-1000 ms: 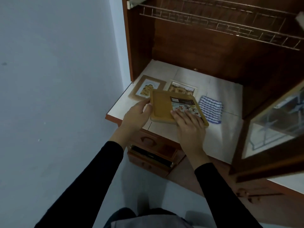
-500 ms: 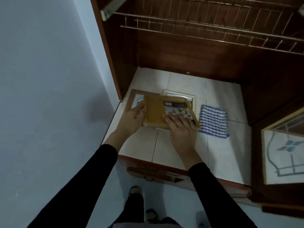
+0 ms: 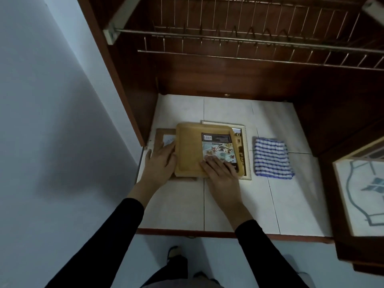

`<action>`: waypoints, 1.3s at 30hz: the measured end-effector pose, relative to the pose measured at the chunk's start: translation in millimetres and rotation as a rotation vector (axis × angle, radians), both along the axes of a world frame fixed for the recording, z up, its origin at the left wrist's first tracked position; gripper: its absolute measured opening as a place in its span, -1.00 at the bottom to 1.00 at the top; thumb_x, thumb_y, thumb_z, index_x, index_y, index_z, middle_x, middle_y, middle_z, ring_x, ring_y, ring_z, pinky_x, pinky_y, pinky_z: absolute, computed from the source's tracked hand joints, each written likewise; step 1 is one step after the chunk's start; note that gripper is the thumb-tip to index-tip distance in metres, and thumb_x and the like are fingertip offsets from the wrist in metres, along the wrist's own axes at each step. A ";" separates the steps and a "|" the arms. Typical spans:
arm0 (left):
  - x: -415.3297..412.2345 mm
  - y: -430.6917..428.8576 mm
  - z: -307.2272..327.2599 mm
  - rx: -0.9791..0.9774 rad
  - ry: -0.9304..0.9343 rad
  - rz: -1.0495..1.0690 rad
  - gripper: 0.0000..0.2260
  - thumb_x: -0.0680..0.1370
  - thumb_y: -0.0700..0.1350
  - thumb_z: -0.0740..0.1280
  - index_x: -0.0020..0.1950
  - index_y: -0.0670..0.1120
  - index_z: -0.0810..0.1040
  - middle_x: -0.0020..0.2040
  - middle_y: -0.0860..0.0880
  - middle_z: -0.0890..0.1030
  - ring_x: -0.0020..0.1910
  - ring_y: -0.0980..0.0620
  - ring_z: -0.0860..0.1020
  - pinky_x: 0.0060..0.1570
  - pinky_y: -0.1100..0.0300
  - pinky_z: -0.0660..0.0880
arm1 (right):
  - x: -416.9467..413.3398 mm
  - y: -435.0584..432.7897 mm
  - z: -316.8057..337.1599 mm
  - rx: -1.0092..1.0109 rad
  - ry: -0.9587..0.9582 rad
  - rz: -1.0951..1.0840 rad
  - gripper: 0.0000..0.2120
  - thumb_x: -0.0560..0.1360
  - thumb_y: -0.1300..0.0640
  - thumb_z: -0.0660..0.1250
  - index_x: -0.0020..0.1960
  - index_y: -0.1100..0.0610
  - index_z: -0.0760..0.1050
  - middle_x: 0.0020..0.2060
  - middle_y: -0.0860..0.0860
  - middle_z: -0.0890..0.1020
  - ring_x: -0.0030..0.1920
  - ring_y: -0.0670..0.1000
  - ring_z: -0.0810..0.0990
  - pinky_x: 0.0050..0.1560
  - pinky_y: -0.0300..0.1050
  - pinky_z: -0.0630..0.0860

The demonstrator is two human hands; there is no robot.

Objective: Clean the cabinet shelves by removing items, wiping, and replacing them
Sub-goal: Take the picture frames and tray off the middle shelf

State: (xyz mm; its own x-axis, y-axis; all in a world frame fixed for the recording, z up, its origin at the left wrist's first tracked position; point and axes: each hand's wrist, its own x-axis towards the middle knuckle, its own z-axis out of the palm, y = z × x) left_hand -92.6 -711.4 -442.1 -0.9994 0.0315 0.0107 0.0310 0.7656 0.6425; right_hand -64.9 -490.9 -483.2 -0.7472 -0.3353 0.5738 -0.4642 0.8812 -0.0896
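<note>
both hands (image 3: 160, 163) on wooden tray (image 3: 193, 150), striped cloth (image 3: 271, 159) beside

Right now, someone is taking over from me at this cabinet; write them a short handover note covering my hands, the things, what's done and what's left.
Hands: left hand lies flat against the left edge of the wooden tray; right hand presses flat on its label.
Things: the tray lies on a brown frame and a pale frame on the tiled shelf; the striped cloth lies to their right.
Done: no wiping can be confirmed.
Left: probably lift tray and frames out, wipe the shelf, put them back.
</note>
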 end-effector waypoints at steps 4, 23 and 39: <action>0.7 0.4 -15.6 0.036 -0.003 -0.021 -0.50 0.61 0.10 -0.01 0.57 0.13 0.20 0.61 0.03 0.11 0.57 -0.03 0.08 0.50 -0.21 -0.11 | 3.7 4.1 -8.2 0.040 -0.076 0.034 -0.60 0.53 0.15 0.30 0.36 0.13 0.51 0.36 0.06 0.52 0.40 0.11 0.45 0.35 0.12 0.31; -8.0 15.5 -26.8 -0.168 -0.028 -0.021 -0.33 0.53 0.22 -0.11 0.61 -0.01 0.07 0.62 -0.01 0.05 0.60 -0.06 -0.06 0.53 -0.19 -0.16 | 6.6 9.7 -0.2 0.002 -0.387 0.051 -0.48 0.62 -0.20 0.03 0.42 0.05 0.45 0.46 -0.03 0.39 0.51 -0.03 0.24 0.49 0.02 0.19; -22.3 115.2 -3.1 -0.311 -0.071 -0.112 -0.34 0.52 0.23 -0.22 0.62 0.08 0.02 0.63 0.01 -0.08 0.60 -0.04 -0.19 0.51 -0.15 -0.26 | -26.1 91.2 38.1 -0.160 -0.299 -0.217 -0.52 0.58 -0.06 0.07 0.36 0.15 0.47 0.24 0.13 0.60 0.33 0.13 0.51 0.38 0.12 0.33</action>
